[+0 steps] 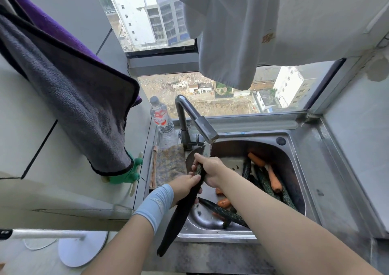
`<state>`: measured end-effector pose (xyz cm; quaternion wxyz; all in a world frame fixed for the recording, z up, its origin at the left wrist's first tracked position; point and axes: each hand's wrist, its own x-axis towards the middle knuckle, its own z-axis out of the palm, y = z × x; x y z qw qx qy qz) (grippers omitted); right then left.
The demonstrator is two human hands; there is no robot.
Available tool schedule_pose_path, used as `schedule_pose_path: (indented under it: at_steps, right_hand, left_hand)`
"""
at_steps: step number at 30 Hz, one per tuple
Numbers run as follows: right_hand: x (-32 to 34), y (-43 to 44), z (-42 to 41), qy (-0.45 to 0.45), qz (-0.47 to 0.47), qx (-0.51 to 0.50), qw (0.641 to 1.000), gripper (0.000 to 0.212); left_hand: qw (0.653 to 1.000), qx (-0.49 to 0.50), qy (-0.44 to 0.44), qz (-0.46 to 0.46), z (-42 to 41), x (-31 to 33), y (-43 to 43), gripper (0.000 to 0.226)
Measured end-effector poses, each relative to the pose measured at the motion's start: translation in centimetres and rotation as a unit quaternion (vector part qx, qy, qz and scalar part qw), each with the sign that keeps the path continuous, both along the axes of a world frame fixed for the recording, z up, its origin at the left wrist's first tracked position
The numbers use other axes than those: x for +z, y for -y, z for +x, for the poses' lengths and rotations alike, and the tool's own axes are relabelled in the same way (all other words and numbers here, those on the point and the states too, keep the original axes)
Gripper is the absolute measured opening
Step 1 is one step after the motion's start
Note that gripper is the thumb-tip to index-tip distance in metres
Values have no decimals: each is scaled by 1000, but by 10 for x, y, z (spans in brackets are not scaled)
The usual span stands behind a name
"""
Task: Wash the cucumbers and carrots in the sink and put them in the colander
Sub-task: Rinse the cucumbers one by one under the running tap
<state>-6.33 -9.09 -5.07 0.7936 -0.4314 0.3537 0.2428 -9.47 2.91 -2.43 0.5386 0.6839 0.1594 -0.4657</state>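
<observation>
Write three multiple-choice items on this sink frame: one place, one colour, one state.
1. Where is the water bottle? A. in the basin B. left of the faucet C. on the floor
2. What colour is the wrist sleeve on the left forearm? A. red B. black C. light blue
3. How is the cucumber held? A. by both hands B. by one hand only C. it lies in the basin

Key: 1 B, it stands beside the faucet's base; 2 C, pale blue fabric; 3 A, the left hand grips its middle, the right hand its upper end.
</observation>
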Motion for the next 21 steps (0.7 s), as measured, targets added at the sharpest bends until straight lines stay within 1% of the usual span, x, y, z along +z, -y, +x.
schedule_pose_path:
  at_steps: [2,3,5,7,9,10,12,13,15,16,19,20,21]
  right_hand:
    - [0,4,5,-32,-89,-20,995,41]
    - [3,7,7,-52,-99,-38,993,50]
    - [8,13,12,-88,-58,-76,992,64]
    - [6,18,16,-98,-25,-92,991,68]
    - [8,20,15,-70,11,-121,990,59]
    - [10,21,14,-42,23,-137,990,51]
    - [11,25,14,25,24,-143,989,26]
    - [11,27,15,48,16,-130,990,16]
    - [13,28,16,57,-5,-101,993,14]
    - [15,28,18,49,-16,-87,995,15]
    - [19,24,16,8,-72,-30,997,37]
    - [17,22,14,-5,-82,16,996,39]
    - [13,20,9,-16,-94,92,991,38]
  left_hand:
    - [999,-39,-1,-9,-5,2,9,30]
    - [998,-55,1,-11,-7,1,13,32]
    - [996,-83,17,-6,-8,0,19,34]
    - [993,-107,43,4,-6,3,17,26]
    - [993,-107,46,4,-3,7,11,19]
    - [995,-96,31,-4,-1,8,6,20]
    - [997,-63,-11,-30,1,11,-4,26]
    - [998,-49,-29,-40,1,11,-7,28]
    - [997,-38,-44,-41,0,10,-11,30]
    - [998,-38,-44,-35,0,9,-11,29]
    - [999,-22,-22,-20,0,7,-5,24]
    - [1000,-12,-6,-15,1,6,-1,21]
    - [1000,-4,15,-8,1,6,2,18]
